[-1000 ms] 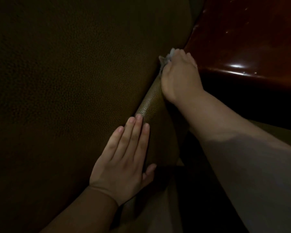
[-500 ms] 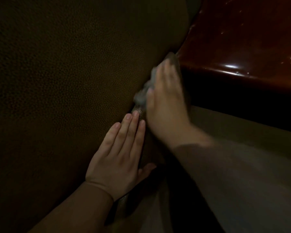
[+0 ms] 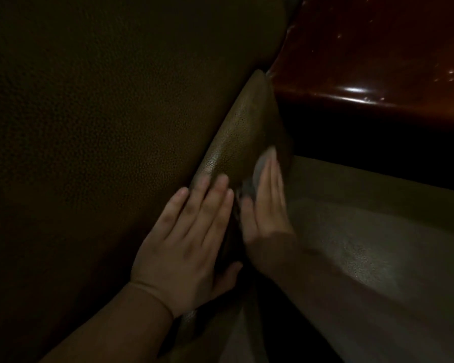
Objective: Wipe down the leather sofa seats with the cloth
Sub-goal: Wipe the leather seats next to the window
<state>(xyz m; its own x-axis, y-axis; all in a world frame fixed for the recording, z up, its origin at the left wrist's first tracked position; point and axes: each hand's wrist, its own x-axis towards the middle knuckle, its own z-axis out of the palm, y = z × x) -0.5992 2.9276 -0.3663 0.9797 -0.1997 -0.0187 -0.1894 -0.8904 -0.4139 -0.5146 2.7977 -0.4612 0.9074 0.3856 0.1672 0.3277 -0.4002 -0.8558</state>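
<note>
A dark brown leather seat cushion [image 3: 102, 153] fills the left of the view, and its lighter side edge [image 3: 236, 132] runs diagonally through the middle. My left hand [image 3: 189, 244] lies flat on the cushion's edge with its fingers straight and its thumb hooked under the rim. My right hand [image 3: 268, 205], blurred by motion, holds a pale grey cloth [image 3: 247, 191] against the cushion's side, right beside my left fingertips. Most of the cloth is hidden under the hand; bits of it show at the fingertips and by the thumb.
A glossy reddish-brown wooden armrest [image 3: 378, 53] sits at the upper right with a dark gap beneath it. A lighter leather surface [image 3: 391, 226] spreads under my right forearm. The light is dim.
My right hand has slid with the cloth down the cushion's side edge, from near the armrest to beside my left fingers. My left hand has stayed pressed on the cushion.
</note>
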